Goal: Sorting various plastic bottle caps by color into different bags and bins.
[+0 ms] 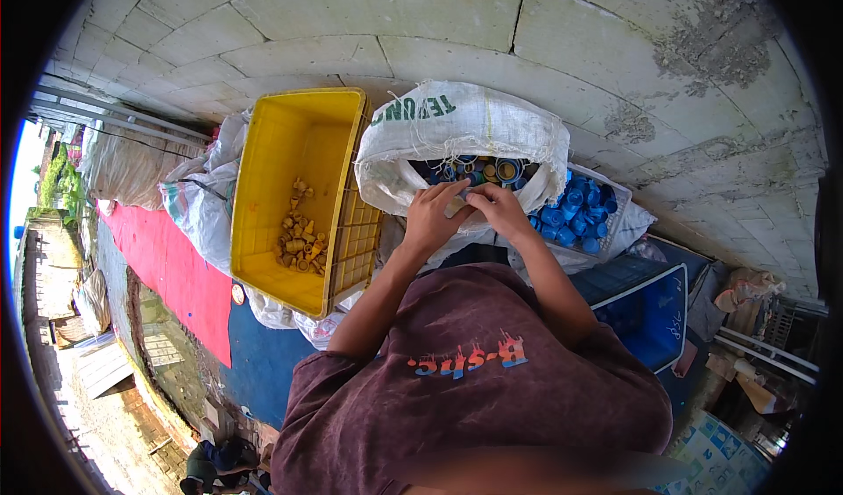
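My left hand (431, 217) and my right hand (502, 210) meet at the fingertips over the mouth of a white woven sack (461, 126). Pinched between them is a small pale plastic piece (465, 193), mostly hidden by the fingers, so its exact kind cannot be told. Mixed plastic caps and rings (508, 169) in blue, yellow and green fill the sack's opening just beyond my fingers. Right of the sack, blue plastic caps (574, 208) are heaped in a light-coloured crate (618, 213).
A yellow plastic crate (355, 165) with yellow caps (303, 244) inside stands at left, tilted towards me. At right is a blue bin (678, 310). A block wall (448, 7) rises behind the sack. Another person (217, 465) is at lower left, beyond the pink sheet (178, 258).
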The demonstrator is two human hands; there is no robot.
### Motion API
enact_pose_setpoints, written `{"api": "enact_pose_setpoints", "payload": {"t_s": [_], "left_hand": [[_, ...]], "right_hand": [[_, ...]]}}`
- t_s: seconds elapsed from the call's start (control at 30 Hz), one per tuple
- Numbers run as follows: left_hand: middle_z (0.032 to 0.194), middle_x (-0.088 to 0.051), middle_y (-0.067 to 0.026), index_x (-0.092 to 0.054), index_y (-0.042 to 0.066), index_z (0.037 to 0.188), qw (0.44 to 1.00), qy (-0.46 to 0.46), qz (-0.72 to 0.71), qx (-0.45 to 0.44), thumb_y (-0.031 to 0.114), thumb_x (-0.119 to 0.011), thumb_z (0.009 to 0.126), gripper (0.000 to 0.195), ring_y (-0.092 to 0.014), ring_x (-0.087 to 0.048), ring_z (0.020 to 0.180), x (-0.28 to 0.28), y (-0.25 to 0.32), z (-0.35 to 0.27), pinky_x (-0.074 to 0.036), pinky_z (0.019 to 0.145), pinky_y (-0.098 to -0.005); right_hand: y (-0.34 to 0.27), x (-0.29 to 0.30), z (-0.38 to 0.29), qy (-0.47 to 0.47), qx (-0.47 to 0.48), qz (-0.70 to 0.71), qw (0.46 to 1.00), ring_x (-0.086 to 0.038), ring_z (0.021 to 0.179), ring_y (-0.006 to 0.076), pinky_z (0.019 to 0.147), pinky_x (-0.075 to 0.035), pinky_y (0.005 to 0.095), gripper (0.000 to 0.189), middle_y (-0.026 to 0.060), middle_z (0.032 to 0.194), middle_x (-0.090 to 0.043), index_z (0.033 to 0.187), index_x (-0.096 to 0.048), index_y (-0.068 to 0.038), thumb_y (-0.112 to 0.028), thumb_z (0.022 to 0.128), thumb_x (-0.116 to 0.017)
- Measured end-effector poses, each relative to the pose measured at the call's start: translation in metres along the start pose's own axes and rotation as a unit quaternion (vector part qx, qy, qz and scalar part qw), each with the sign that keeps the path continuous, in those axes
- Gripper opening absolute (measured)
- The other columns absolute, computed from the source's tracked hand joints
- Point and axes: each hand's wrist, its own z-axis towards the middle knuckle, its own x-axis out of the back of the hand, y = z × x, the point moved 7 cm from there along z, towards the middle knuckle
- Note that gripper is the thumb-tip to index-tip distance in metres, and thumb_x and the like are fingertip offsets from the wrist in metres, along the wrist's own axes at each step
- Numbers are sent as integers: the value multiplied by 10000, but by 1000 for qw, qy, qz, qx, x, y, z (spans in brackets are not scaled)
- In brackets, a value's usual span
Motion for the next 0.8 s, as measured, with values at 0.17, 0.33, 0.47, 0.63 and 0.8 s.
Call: {"api": "enact_pose_setpoints", "payload": {"t_s": [0.17, 0.33, 0.47, 0.63, 0.8], "left_hand": [[1012, -705, -57, -649, 116, 1184, 989, 51, -85, 112, 229, -772, 773, 444, -208, -680, 881, 8, -11, -23, -507, 792, -357], [989, -708, -78, -661, 96, 1142, 976, 52, -118, 176, 245, -770, 784, 402, -212, -690, 856, 22, -36, -40, -533, 737, -344], [961, -710, -104, -665, 74, 1128, 976, 56, -106, 182, 249, -771, 790, 395, -219, -693, 865, 32, -34, -47, -540, 734, -345], [963, -706, -116, -664, 59, 1139, 958, 80, -155, 226, 252, -777, 792, 412, -208, -690, 869, 38, -38, -66, -539, 740, -353], [958, -700, -102, -657, 24, 1153, 963, 85, -152, 204, 204, -766, 806, 406, -151, -674, 823, 37, -33, -68, -509, 706, -276]], "right_hand": [[5, -17, -2, -45, -15, 38, 998, -638, 859, 176, 741, -472, 303, 361, 101, 911, -683, 996, -696, -19, -360, 898, -634], [13, 14, 56, 52, 56, -429, 900, -596, 1030, 275, 862, -461, 478, 207, 60, 1018, -659, 1019, -716, -151, -203, 862, -591], [42, 10, 91, 43, 88, -573, 814, -484, 1218, 247, 928, -458, 502, 283, 29, 1138, -616, 1017, -729, -200, -124, 780, -596], [42, 9, 105, 5, 55, -585, 809, -513, 1183, 255, 921, -474, 486, 273, 28, 1149, -609, 1007, -733, -201, -135, 769, -616], [44, 8, 100, 51, 115, -599, 791, -530, 1152, 254, 862, -509, 464, 250, 28, 1149, -601, 990, -728, -179, -162, 751, -656]]}}
